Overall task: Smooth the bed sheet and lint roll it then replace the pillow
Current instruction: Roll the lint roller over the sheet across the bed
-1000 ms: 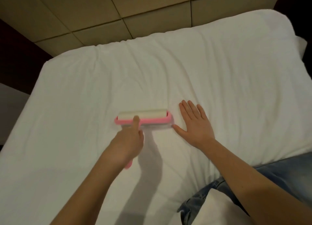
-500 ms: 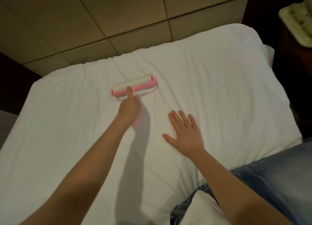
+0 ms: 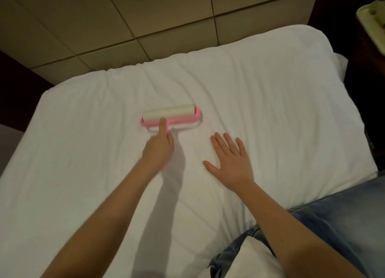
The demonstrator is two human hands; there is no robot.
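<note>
The left hand [image 3: 159, 150] is gripping the pink handle of a lint roller [image 3: 171, 117]. Its fingers are curling round the handle while the index finger [image 3: 162, 125] is stretching forward along the neck and onto the pink frame. The roller's white drum is lying crosswise just beyond that fingertip and is resting on the bed sheet [image 3: 270, 111]. The end of the handle is peeking out below the left wrist.

The right hand [image 3: 229, 159] is lying palm down on the sheet to the right of the left hand. Its fingers are straight and slightly spread, its thumb is pointing out toward the left hand, and it is holding nothing. It is sitting near the right end of the roller, on the side closer to the person, but is not touching it.

The white sheet is showing soft creases running away from both hands. Past the fingertips, beyond the far edge of the bed, tan wall panels [image 3: 145, 17] are rising. Behind the right forearm, blue jeans [image 3: 343, 225] are pressing against the near edge of the bed, and a white cloth [image 3: 245, 259] is lying beside them; what it is cannot be told. Far off to the right of the right hand, a pale tray [image 3: 373, 17] is showing at the frame's edge.
</note>
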